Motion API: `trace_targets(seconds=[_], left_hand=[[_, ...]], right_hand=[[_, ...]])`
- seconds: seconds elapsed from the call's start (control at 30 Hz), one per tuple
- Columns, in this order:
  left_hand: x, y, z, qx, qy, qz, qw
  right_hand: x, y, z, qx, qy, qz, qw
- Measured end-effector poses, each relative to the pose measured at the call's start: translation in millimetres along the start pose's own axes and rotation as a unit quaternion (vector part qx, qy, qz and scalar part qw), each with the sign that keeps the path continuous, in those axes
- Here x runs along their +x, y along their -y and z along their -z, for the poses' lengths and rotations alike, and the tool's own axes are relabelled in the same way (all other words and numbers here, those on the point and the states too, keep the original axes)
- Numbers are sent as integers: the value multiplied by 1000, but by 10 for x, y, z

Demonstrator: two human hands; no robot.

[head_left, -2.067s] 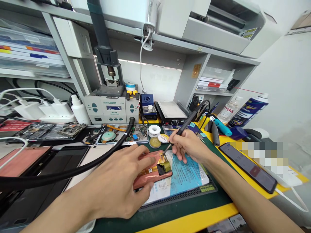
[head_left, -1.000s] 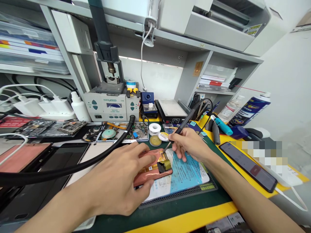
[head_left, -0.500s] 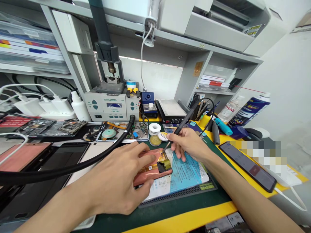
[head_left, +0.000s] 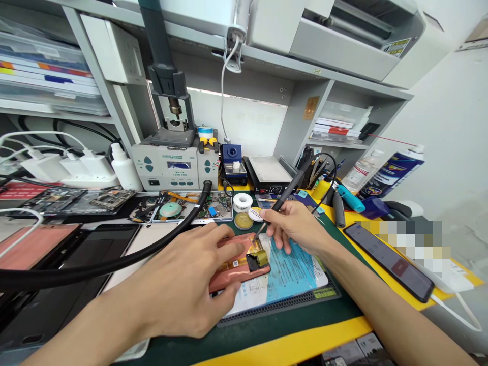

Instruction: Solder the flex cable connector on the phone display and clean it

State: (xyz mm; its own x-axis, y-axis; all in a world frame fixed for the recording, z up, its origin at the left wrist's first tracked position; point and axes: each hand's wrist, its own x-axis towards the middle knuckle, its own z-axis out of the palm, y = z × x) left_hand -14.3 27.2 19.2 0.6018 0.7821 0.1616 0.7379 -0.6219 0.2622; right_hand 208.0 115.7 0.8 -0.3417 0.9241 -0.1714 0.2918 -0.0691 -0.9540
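— Where's your left hand (head_left: 183, 282)?

— You've got it curled over the orange phone (head_left: 229, 277); your fingers lie across its top, your thumb sits at its near edge, and you're pinning it down.

— And your right hand (head_left: 295, 226)?

— It's closed around a soldering iron (head_left: 287, 195), held like a pen; the tip is right at the gold tape (head_left: 251, 249) on the phone, though you can't tell whether it touches.

— Where's the phone lying?

— It's on a blue printed sheet (head_left: 293, 277), on the green bench mat (head_left: 282, 315); a black and yellow clip (head_left: 258, 260) sits on its end.

— What's around you?

— A black hose (head_left: 114, 267) runs past your left wrist; a solder roll (head_left: 242, 202) and a flux tin (head_left: 243, 220) sit just beyond the phone; a tray of circuit boards (head_left: 194, 206) lies to their left; a second phone (head_left: 389, 262) rests on the yellow bench edge (head_left: 290, 348) to your right.
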Motion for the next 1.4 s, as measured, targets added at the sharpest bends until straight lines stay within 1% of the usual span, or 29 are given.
trace_targets(seconds=[0.33, 0.6, 1.0, 1.4], left_hand=[[2, -6, 2, 5, 7, 3, 1000], [4, 6, -8, 3, -3, -4, 1000], [0, -1, -2, -9, -21, -16, 1000], [-8, -6, 2, -8, -8, -6, 1000]], right_hand=[[-11, 35, -3, -1, -6, -14, 1000], [-3, 33, -4, 5, -8, -22, 1000], [-11, 39, -15, -4, -6, -13, 1000], [-9, 39, -8, 13, -15, -27, 999]])
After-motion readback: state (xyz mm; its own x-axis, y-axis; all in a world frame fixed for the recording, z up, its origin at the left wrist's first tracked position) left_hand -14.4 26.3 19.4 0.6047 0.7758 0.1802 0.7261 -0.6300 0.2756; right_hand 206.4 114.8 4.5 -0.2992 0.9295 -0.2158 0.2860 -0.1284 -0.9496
